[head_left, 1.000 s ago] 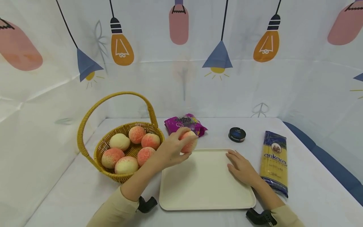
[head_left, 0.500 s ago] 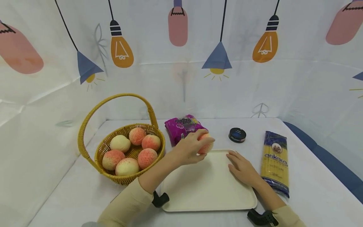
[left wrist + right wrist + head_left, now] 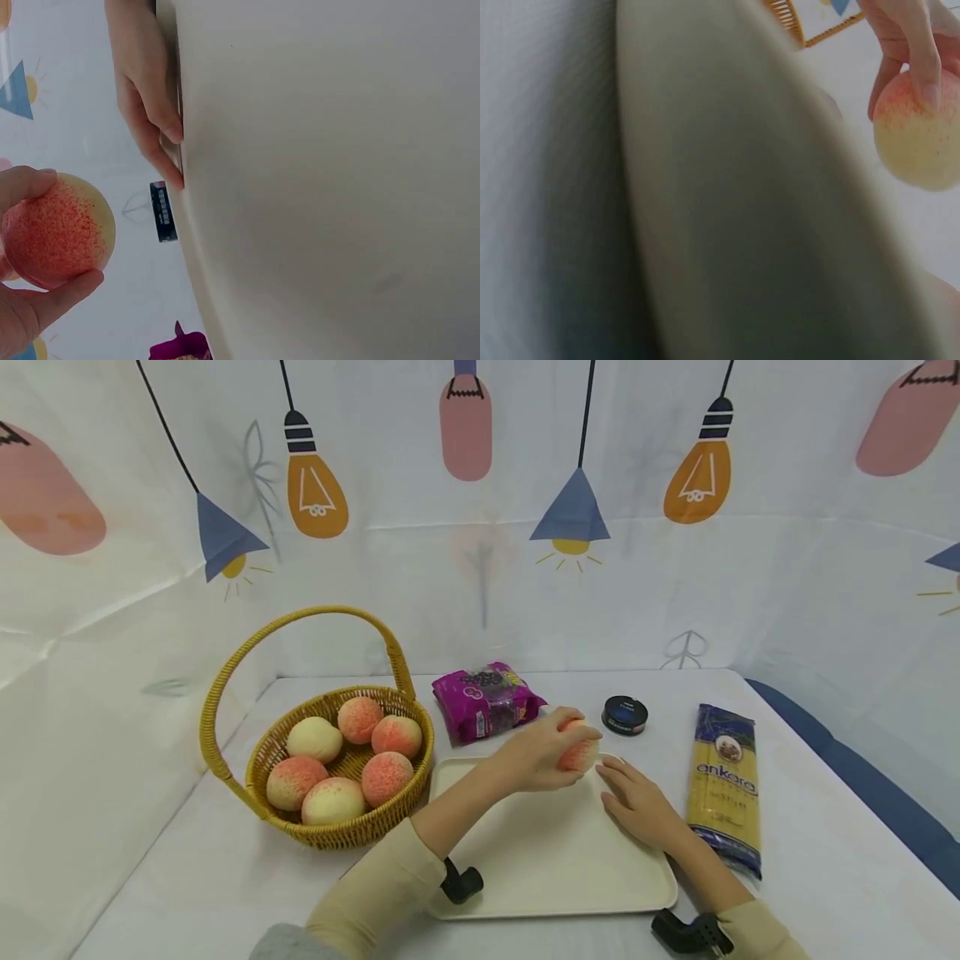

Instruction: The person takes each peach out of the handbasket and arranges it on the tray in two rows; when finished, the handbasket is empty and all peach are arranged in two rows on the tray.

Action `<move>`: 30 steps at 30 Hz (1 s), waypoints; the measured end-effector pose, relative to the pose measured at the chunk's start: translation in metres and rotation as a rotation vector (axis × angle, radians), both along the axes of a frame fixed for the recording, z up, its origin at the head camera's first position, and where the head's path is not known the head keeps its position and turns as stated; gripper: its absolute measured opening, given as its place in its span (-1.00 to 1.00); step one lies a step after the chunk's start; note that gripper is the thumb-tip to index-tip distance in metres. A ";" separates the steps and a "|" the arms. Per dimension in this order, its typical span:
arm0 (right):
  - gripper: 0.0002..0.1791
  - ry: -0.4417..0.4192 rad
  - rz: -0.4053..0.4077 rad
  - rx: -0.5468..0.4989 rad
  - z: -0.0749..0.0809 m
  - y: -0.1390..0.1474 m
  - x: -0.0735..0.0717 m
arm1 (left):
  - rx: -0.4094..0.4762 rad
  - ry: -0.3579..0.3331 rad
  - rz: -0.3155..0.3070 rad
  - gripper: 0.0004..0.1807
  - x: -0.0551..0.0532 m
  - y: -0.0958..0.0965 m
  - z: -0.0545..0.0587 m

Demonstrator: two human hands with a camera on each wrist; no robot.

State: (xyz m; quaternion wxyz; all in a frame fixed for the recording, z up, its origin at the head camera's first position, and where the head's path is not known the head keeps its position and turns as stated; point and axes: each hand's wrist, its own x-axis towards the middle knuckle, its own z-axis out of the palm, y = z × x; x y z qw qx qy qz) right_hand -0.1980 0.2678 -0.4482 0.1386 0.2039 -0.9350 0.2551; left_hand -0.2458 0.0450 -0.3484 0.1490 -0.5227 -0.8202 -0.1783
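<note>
A peach (image 3: pixel 579 748) with a red blush is gripped between the thumb and fingers of my left hand (image 3: pixel 536 758). In the head view it overlaps the far right part of a cream rectangular tray (image 3: pixel 555 868). The left wrist view shows the peach (image 3: pixel 64 232) held from the side, its pale end outward. My right hand (image 3: pixel 637 806) rests on the tray's right edge, fingers extended along the rim. More peaches, such as a speckled one (image 3: pixel 387 778), lie in a wicker basket (image 3: pixel 337 835) with a tall handle at the left.
Behind the tray lies a purple snack bag (image 3: pixel 483 702). A round black tin (image 3: pixel 625 715) sits beyond the right hand. Further right is a yellow and blue pasta packet (image 3: pixel 724 785). A printed white curtain (image 3: pixel 480 577) hangs behind the table.
My left hand has carried the peach to the right, from in front of the purple bag to beside my right hand. The right hand has stayed at the tray edge.
</note>
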 end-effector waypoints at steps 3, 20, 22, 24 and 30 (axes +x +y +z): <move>-0.57 0.029 0.011 -0.003 0.000 0.000 -0.001 | 0.002 0.006 -0.002 -0.44 -0.002 0.006 -0.003; -0.60 0.117 0.059 -0.073 -0.005 0.000 -0.006 | -0.159 -0.149 0.046 -0.47 -0.007 0.019 -0.031; -0.60 0.122 0.061 -0.077 -0.005 0.000 -0.006 | -0.169 -0.143 0.047 -0.47 -0.008 0.021 -0.032; -0.60 0.122 0.062 -0.080 -0.005 0.001 -0.006 | -0.174 -0.146 0.045 -0.47 -0.009 0.022 -0.033; -0.59 0.128 0.077 -0.074 -0.004 0.000 -0.007 | -0.173 -0.171 0.043 -0.44 -0.010 0.021 -0.034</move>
